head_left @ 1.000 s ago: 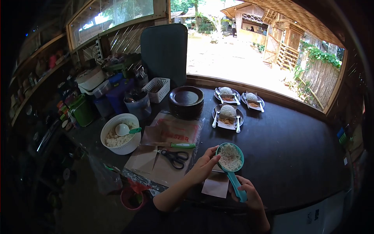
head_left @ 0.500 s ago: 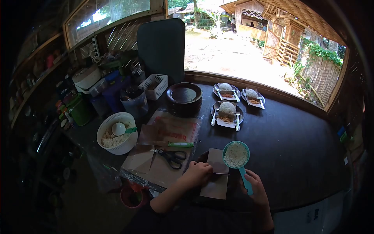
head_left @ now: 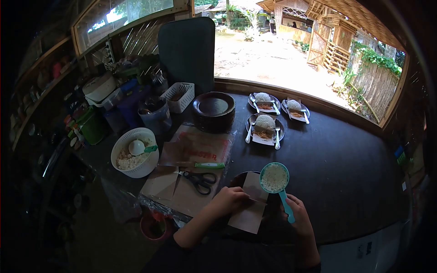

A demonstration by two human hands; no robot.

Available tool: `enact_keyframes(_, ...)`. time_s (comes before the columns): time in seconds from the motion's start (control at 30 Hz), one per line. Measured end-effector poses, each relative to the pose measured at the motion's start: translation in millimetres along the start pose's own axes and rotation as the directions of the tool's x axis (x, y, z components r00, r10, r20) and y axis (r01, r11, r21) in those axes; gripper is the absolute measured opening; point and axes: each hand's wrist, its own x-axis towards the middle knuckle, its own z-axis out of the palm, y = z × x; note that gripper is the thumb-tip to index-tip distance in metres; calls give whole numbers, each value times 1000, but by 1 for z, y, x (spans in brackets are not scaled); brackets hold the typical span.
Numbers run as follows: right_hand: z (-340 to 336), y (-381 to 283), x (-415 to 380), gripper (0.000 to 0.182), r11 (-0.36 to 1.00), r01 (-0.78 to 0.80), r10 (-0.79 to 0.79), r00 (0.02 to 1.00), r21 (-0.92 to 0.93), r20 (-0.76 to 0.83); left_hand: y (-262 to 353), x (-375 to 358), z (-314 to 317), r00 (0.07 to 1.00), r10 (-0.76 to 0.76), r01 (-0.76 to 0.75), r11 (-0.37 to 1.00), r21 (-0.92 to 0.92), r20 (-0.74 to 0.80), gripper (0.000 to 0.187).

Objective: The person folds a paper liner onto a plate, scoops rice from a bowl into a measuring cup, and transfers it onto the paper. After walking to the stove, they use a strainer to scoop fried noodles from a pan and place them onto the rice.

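My right hand (head_left: 298, 213) is closed round the handle of a turquoise scoop (head_left: 274, 178) filled with white rice. Just left of it, my left hand (head_left: 233, 198) pinches the edge of a folded brown paper sheet (head_left: 248, 219). The paper lies over a dark plate (head_left: 237, 181), which is partly hidden by the paper and my left hand. The scoop's cup is above the plate's right side, beside the upper part of the paper.
Three plates with rice, food and cutlery, the nearest one (head_left: 283, 133), stand near the window. To the left are stacked dark plates (head_left: 214, 105), scissors (head_left: 200, 183), a green-handled knife (head_left: 209, 165), a rice tub (head_left: 151, 169) and a white basket (head_left: 181, 102).
The lower part of the paper has shifted slightly left and tilted, with my left hand moving a little left. The scoop has moved slightly up and left.
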Motion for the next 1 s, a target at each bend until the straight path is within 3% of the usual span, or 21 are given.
enact_keyframes(0.03,0,0,1,28,1000,-1,1,1000,-4,-11,-2,0,2,1000,2,-5,992,-125,-18,16)
enact_keyframes(0.2,-8,5,8,29,999,32,-33,999,-43,-25,0,1,3,999,20,-25,988,-155,-36,16)
enact_keyframes(0.27,-9,5,12,29,970,113,-129,989,-214,-65,0,0,3,999,13,-18,987,-159,-32,16)
enact_keyframes(0.3,-7,3,11,29,970,112,-129,990,-214,-65,0,1,2,999,20,-25,986,-163,-35,16)
enact_keyframes(0.37,1,-2,10,33,772,254,-365,928,-583,-80,2,1,1,999,26,-32,985,-167,-37,15)
enact_keyframes(0.4,4,-3,11,33,773,252,-364,928,-582,-81,4,1,-1,999,30,-36,987,-158,-41,15)
enact_keyframes(0.43,6,-3,13,36,394,427,-597,792,-814,126,5,1,-1,998,34,-40,988,-148,-45,15)
enact_keyframes(0.47,7,-2,14,39,-75,483,-687,609,-872,396,4,1,-1,999,33,-39,988,-149,-42,15)
enact_keyframes(0.5,11,-1,11,39,-72,482,-687,610,-873,394,4,1,-1,999,23,-27,989,-144,-26,15)
enact_keyframes(0.57,17,2,2,41,-154,373,-475,784,-915,400,3,1,-1,1000,12,-13,990,-140,-4,16)
enact_keyframes(0.63,18,-3,3,41,-147,378,-467,788,-914,401,5,2,0,995,51,-64,986,-152,-87,14)
enact_keyframes(0.9,23,8,6,42,-16,387,-450,820,-922,353,3,0,1,995,64,-74,989,-132,-79,13)
enact_keyframes(1.0,24,14,8,41,-29,424,-505,775,-905,379,4,0,-1,995,65,-75,989,-127,-75,12)
